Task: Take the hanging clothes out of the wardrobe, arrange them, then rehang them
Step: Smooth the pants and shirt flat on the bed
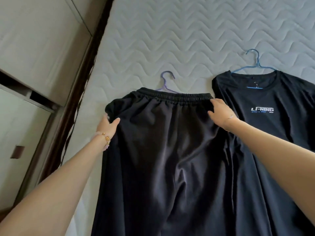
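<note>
Mattress (170, 40) bears black trousers (162, 150); left hand (108, 125) grips, right hand (220, 110) rests.

Soft, flat light, rather dim and cool, falls evenly over the quilted mattress (187, 31), leaving only faint shadows. The black garment (162, 150) swallows detail, showing just a weak sheen along its folds. Wide-angle distortion slants and stretches the wardrobe doors (34, 40) at the left edge; focus is slightly soft throughout.

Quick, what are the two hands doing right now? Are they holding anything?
Left hand: pinching the side edge of the black trousers.
Right hand: open, fingers resting flat on the trousers near the top.
</note>
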